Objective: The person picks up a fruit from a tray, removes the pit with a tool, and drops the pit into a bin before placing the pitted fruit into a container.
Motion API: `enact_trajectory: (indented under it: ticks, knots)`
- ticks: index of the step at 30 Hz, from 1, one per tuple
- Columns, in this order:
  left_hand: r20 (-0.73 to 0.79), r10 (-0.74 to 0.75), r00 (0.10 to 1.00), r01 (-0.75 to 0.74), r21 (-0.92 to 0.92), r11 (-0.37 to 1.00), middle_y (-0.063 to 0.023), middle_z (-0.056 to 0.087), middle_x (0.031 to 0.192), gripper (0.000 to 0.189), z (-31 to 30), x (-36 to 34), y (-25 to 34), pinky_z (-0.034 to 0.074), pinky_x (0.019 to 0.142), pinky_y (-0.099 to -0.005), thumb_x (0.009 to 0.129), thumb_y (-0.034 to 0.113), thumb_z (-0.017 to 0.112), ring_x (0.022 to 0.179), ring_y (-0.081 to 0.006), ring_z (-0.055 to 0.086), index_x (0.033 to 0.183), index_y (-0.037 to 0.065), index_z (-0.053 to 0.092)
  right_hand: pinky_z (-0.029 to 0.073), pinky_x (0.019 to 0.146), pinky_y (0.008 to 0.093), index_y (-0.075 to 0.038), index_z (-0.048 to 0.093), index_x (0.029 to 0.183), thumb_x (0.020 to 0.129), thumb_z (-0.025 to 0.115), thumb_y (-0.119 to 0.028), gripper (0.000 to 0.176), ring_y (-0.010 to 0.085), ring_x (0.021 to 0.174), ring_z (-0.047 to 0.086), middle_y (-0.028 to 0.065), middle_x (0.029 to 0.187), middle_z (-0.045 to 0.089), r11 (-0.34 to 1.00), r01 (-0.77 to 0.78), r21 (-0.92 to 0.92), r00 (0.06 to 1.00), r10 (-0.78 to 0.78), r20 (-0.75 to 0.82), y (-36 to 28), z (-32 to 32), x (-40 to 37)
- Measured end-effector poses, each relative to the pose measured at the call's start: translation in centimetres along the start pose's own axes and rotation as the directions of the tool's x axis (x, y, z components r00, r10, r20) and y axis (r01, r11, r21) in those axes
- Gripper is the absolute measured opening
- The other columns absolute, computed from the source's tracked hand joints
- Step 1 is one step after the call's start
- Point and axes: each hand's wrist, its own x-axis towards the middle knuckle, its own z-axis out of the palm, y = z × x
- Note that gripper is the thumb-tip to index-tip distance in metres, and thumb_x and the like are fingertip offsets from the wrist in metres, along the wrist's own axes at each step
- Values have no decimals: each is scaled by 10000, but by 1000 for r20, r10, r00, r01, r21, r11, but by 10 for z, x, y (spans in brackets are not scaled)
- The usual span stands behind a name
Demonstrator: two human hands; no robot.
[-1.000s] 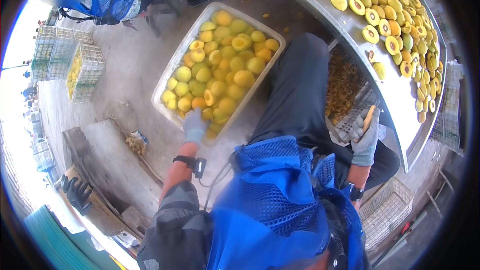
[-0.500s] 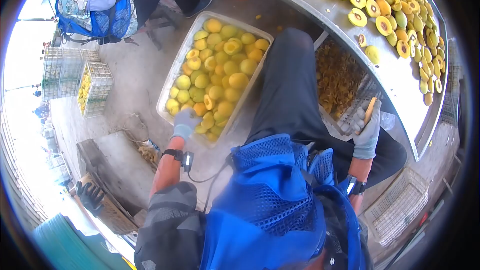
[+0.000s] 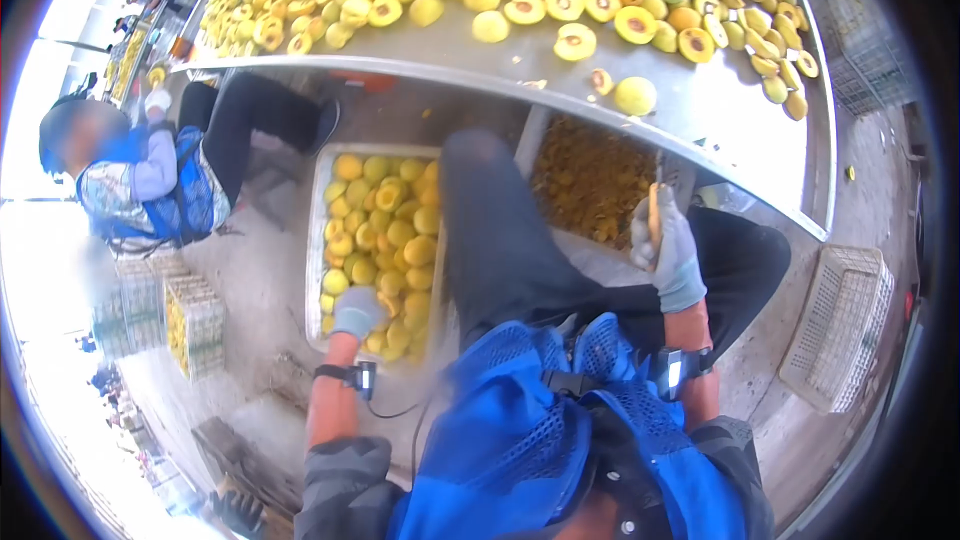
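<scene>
My left hand [image 3: 358, 312], in a grey glove, reaches into the near left part of a white crate [image 3: 318, 205] full of yellow peaches [image 3: 365, 205]. Its fingers curl down around a peach at the top of the pile, and the fingertips are partly hidden. My right hand [image 3: 667, 248], also gloved, is wrapped round the wooden handle of a knife [image 3: 655, 212] above my right thigh. The knife's thin blade points up, away from me.
A metal table [image 3: 450, 50] in front carries many whole and halved peaches. Under it stands a bin [image 3: 590, 180] of brown pits and scraps. A pale plastic crate [image 3: 835, 330] lies on the right. A co-worker [image 3: 150, 175] sits at left, near stacked crates [image 3: 195, 325].
My view has swung, bringing more of the table into sight. The left hand stays at the near end of the peach crate. The knife remains in my right hand.
</scene>
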Motion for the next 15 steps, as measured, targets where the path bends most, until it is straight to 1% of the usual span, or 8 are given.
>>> enact_trajectory:
  ticks: [2, 3, 5, 7, 9, 11, 13, 15]
  knots:
    - [-333, -9, 943, -75, -237, 969, -169, 722, 872, 316, -86, 11, 34, 545, 737, -427, 836, 347, 751, 802, -349, 699, 959, 57, 733, 340, 381, 243, -71, 567, 933, 1040, 455, -553, 506, 94, 419, 411, 20, 626, 513, 1000, -17, -15, 1000, 18, 22, 1, -6, 2]
    - [-495, -2, 869, -207, -366, 907, -159, 721, 860, 255, -144, 6, 67, 544, 710, -403, 867, 284, 734, 772, -337, 697, 948, 43, 724, 341, 381, 241, -69, 573, 920, 1036, 457, -561, 519, 94, 419, 418, 20, 624, 514, 999, -18, -28, 999, 19, 35, 3, -7, 3]
    - [-747, 140, 650, -570, -356, 740, -153, 715, 836, 177, -228, 1, 139, 537, 683, -359, 903, 186, 697, 728, -330, 685, 956, 18, 711, 344, 381, 238, -65, 584, 898, 1029, 465, -574, 539, 95, 418, 433, 21, 620, 516, 996, 1, -89, 999, 3, 48, 4, -3, 3]
    - [-803, 237, 547, -741, -332, 584, -151, 720, 848, 175, -268, 25, 203, 542, 706, -348, 909, 159, 682, 762, -307, 700, 988, 7, 713, 346, 381, 236, -62, 595, 879, 1021, 477, -583, 553, 95, 417, 448, 21, 617, 518, 981, 34, -190, 999, -28, 33, 5, 1, -1]
    - [-830, 381, 408, -804, -128, 581, -167, 737, 1003, 258, -285, 57, 270, 557, 762, -359, 867, 190, 701, 896, -274, 726, 1060, 21, 727, 345, 380, 233, -59, 603, 870, 1015, 490, -586, 558, 93, 417, 459, 21, 613, 521, 983, 42, -176, 999, -38, 30, 1, 6, -9]
    - [-681, 532, 503, -835, -224, 503, -181, 721, 1051, 362, -300, 74, 339, 547, 867, -405, 834, 246, 721, 966, -335, 695, 1136, 46, 718, 341, 376, 234, -57, 610, 876, 1013, 504, -577, 549, 92, 411, 463, 22, 610, 523, 988, 58, -141, 998, -53, 35, -3, 1, -12]
    - [-684, 611, 398, -870, -71, 487, -182, 708, 1110, 401, -296, 93, 394, 526, 922, -424, 813, 275, 735, 1055, -341, 665, 1153, 64, 716, 345, 391, 234, -58, 606, 875, 1016, 499, -576, 548, 87, 421, 450, 25, 615, 523, 992, 68, -107, 998, -66, 20, -6, -6, -12]
    - [-548, 680, 487, -795, 44, 605, -187, 692, 1152, 416, -289, 104, 430, 518, 938, -436, 803, 276, 738, 1080, -349, 650, 1168, 77, 713, 336, 400, 233, -60, 602, 880, 1019, 496, -570, 539, 86, 430, 444, 26, 619, 525, 991, 89, -98, 996, -89, 7, -6, -9, -14]
